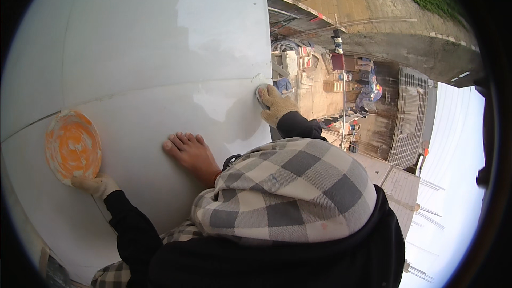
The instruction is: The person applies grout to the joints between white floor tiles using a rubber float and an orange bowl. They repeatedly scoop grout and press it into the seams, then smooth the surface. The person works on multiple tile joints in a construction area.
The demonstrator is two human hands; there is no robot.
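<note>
Gripping the lower rim of a round, shallow orange dish (73, 146) toward nine o'clock, your left hand (95, 185), in a pale knit glove, has its fingers clamped on that edge; streaks of whitish paste swirl across the dish's smooth face. Just off centre toward one o'clock, your right hand (278, 106), in a coarser beige glove, has its fingers curled tightly over a rounded greyish pad (261, 96), partly hidden, which touches the glossy pale slabs (133, 120) beside their straight edge. Thin joint lines cross those slabs, and their sheen carries soft, dark reflections. Your bare foot (191, 153) rests on them between the two hands, toward eight o'clock from centre. Soft grey-and-cream checked fabric (293, 192) bulges at six o'clock, and black sleeves (133, 229) cover your forearms.
</note>
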